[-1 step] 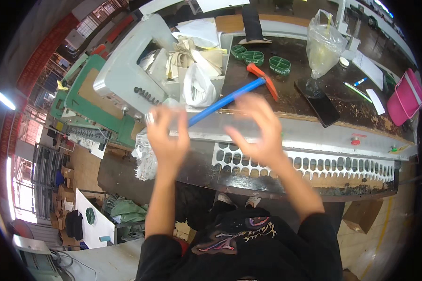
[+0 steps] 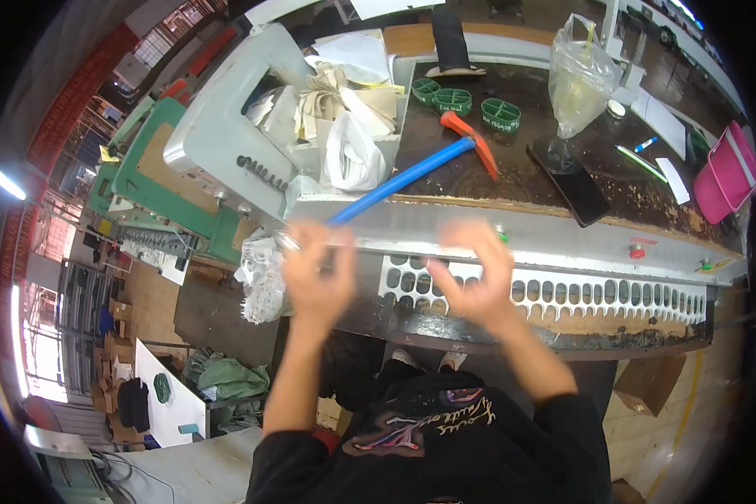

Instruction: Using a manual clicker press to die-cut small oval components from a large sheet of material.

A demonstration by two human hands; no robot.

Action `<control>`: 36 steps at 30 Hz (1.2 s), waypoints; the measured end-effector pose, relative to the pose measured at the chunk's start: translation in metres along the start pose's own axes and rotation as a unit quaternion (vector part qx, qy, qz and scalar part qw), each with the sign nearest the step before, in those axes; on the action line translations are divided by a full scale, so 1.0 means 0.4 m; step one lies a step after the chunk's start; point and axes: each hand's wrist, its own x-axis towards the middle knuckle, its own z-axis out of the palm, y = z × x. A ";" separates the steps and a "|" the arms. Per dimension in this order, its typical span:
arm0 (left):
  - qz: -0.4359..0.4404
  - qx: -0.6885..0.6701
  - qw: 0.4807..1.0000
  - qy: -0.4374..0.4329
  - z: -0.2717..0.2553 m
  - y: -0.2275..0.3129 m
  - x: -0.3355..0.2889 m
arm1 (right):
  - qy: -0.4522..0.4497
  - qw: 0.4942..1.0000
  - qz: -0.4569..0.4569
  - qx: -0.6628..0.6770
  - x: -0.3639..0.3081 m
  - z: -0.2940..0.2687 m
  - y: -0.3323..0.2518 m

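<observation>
Holding left hand (image 2: 317, 273) and right hand (image 2: 483, 277) apart, thumbs and fingers parted, near a blue-handled hammer (image 2: 420, 173) and holed white strip (image 2: 579, 294).

Blue-handled hammer (image 2: 407, 178) is lying aslant before you, its orange head resting on the dark tabletop (image 2: 517, 181), white hole-punched strip (image 2: 554, 276) is stretching along the ledge (image 2: 462, 329) below
</observation>
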 end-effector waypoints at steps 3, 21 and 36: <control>-0.048 -0.094 0.956 -0.275 0.066 -0.044 -0.320 | -0.150 0.959 0.239 -0.034 -0.360 -0.067 0.043; -0.120 -0.082 0.924 -0.354 0.184 -0.154 -0.766 | -0.278 0.844 0.305 -0.343 -0.757 -0.136 0.010; 0.043 -0.257 0.964 -0.053 0.194 0.080 -0.147 | -0.284 0.870 0.244 -0.322 -0.719 -0.138 0.081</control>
